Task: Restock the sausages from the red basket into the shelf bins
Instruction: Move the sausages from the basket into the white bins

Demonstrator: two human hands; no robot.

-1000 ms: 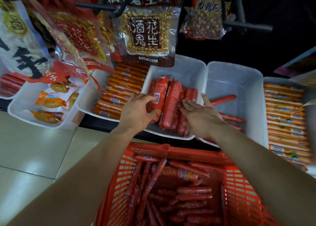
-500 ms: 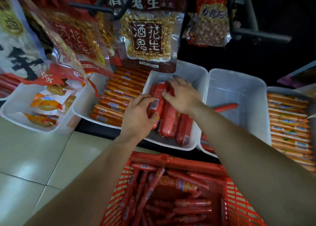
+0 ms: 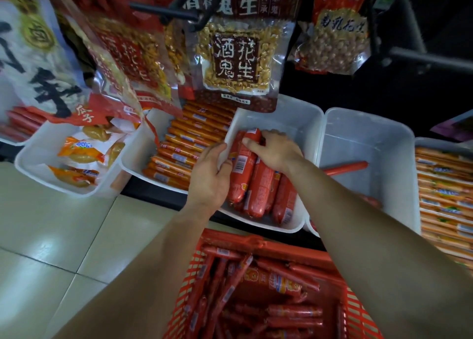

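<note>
A red basket [image 3: 230,239] at the bottom holds several thin red sausages [image 3: 281,310]. Above it, a white shelf bin [image 3: 294,123] contains several thick red sausages lying side by side. My left hand [image 3: 208,177] sits at the bin's left wall, its fingers curled against the left side of the leftmost thick sausage [image 3: 242,169]. My right hand [image 3: 275,151] reaches across the bin and pinches the far end of that same sausage.
Right of the middle bin is a white bin [image 3: 358,139] with a thin red sausage [image 3: 345,168]. Orange sausages fill the bins at left [image 3: 184,144] and far right [image 3: 445,190]. Peanut bags [image 3: 238,57] hang low over the bins. Pale floor tiles [image 3: 51,223] lie to the left.
My right hand has moved from the bin's near right side over to the far end of the leftmost thick sausage. The left hand stayed on that sausage's left side.
</note>
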